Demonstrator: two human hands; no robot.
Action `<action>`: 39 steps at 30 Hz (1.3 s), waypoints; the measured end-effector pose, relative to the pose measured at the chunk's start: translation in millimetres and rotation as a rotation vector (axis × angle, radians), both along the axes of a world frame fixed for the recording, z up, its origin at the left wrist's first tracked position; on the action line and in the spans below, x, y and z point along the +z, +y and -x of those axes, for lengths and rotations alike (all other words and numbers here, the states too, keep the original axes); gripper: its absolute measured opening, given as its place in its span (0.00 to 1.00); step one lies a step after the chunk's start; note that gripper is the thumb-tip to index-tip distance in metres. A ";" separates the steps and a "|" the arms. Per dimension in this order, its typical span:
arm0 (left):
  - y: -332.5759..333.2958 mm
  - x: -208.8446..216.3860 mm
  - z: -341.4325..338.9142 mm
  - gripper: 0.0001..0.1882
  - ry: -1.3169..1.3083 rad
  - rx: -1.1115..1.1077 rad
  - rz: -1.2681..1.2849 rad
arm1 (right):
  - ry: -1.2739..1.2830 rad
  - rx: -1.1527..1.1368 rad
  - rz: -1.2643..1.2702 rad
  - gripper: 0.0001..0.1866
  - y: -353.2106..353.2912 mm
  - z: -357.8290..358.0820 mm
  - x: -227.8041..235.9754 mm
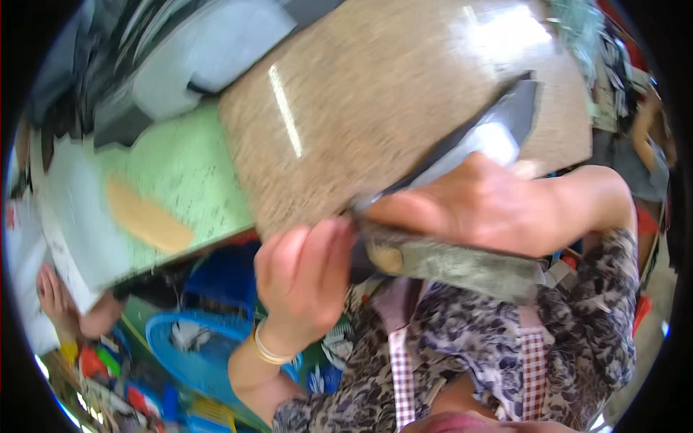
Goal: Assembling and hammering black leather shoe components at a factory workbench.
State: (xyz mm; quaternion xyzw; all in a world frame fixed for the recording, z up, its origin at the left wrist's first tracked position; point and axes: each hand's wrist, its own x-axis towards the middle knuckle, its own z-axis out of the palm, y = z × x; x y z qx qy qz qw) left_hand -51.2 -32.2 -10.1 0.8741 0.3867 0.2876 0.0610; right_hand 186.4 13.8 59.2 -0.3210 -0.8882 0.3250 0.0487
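My right hand (491, 209) lies with its fingers together across a dark grey sheet (502, 126) that slants up over a speckled brown stone slab (375, 94). Under its palm it clamps a flat, worn grey-green metal blade (462, 265) with a tan spot near its left end. My left hand (303, 278), with a gold bangle on the wrist, curls its fingers around the sheet's dark lower end, right beside the blade's tip. How far the sheet runs under my right hand is hidden.
A pale green board (180, 173) with a tan oval piece (148, 216) on it lies left of the slab. Below it stand a blue plastic basket (188, 339) and colourful clutter. Another person's hand (58, 292) shows at the far left edge.
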 end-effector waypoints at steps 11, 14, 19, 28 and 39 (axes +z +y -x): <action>25.5 25.7 -48.1 0.27 0.069 -0.262 0.301 | -0.331 -0.649 -0.732 0.18 81.4 -116.6 -56.1; 33.7 24.8 -24.1 0.29 0.151 -0.367 0.381 | -0.377 -0.798 -0.760 0.12 98.7 -170.7 -44.3; 35.2 24.5 -23.4 0.30 0.121 -0.402 0.448 | -0.777 -1.027 -1.145 0.13 164.3 -306.4 -40.9; 39.5 43.6 -37.6 0.32 -0.337 -0.413 0.670 | 1.009 -1.000 -0.700 0.18 96.3 -231.7 42.7; 35.8 36.5 -39.9 0.12 -0.616 -0.058 0.960 | 0.460 -0.579 0.630 0.11 -26.4 -60.3 0.8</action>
